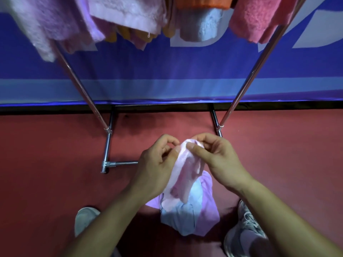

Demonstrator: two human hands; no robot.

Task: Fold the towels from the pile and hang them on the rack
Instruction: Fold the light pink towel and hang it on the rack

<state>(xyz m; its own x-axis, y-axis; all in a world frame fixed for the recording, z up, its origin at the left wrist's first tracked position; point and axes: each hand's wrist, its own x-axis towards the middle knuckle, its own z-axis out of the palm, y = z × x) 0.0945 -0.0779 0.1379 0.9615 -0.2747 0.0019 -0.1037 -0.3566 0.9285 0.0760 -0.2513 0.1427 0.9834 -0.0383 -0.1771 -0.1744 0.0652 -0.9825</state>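
Note:
A pale pink towel (182, 175) hangs bunched between both my hands, low in the middle of the view. My left hand (157, 164) pinches its upper left edge; my right hand (213, 156) pinches the top edge with thumb and fingers. Below it on the red floor lies the pile (193, 217), with a light blue and a lilac towel. The metal rack (81, 89) rises in front of me with slanted poles, and pink, lilac, orange, white and coral towels (130, 13) hang along its top.
The rack's base bars (107, 145) sit on the red floor just beyond my hands. A blue banner wall (167, 71) stands behind the rack. My shoes (85, 219) flank the pile, left and right.

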